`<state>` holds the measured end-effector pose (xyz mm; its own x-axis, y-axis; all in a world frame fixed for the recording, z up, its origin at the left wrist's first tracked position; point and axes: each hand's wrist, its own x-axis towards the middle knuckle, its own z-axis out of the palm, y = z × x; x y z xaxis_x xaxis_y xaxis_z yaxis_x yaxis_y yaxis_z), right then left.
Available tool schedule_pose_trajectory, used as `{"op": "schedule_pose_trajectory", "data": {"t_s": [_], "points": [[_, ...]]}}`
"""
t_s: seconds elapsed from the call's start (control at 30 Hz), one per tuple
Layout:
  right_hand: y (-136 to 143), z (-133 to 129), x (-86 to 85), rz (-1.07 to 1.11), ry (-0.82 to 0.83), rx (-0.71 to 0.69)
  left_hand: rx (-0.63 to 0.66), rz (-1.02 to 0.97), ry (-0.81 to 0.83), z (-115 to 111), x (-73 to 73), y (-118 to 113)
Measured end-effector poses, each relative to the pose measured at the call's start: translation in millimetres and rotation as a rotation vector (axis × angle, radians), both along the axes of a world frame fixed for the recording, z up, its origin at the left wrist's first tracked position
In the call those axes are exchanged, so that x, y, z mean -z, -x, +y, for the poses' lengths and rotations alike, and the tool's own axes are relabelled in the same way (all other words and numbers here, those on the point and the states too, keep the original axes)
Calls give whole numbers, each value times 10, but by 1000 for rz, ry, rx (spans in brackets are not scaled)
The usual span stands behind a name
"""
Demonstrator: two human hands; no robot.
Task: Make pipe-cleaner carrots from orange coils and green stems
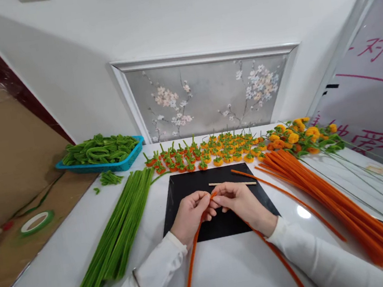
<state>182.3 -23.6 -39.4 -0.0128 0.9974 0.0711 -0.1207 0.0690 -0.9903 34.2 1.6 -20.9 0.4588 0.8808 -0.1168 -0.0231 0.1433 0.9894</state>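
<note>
Both my hands meet over a black mat, pinching orange pipe cleaners where they come together. My left hand has thumb and fingers closed on the orange pipe cleaner. Facing it, my right hand grips the same small orange spot at its fingertips. One orange length trails down from under each hand toward me. The exact twist or join between the fingertips is mostly hidden. Just behind my right hand a thin pale stick lies on the mat.
Green pipe cleaners lie left, a thick orange bundle right. Rows of small orange and yellow flower heads stand behind the mat. A blue basket of green pieces sits back left, finished-looking yellow flowers back right. Green tape lies far left.
</note>
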Motion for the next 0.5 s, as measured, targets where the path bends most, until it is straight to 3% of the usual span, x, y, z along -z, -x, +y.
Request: {"op": "schedule_pose_trajectory", "data": {"t_s": [0.17,0.37,0.5], "points": [[35,-33,-24,-5,-39,110,-8,-7,72,-8,6,-1],[64,-75,-41,125,37,69,-15,-57,54,-66,-4,-22],[71,-66,8,99,20,110,-12,-82,77,-89,7,-32]]}}
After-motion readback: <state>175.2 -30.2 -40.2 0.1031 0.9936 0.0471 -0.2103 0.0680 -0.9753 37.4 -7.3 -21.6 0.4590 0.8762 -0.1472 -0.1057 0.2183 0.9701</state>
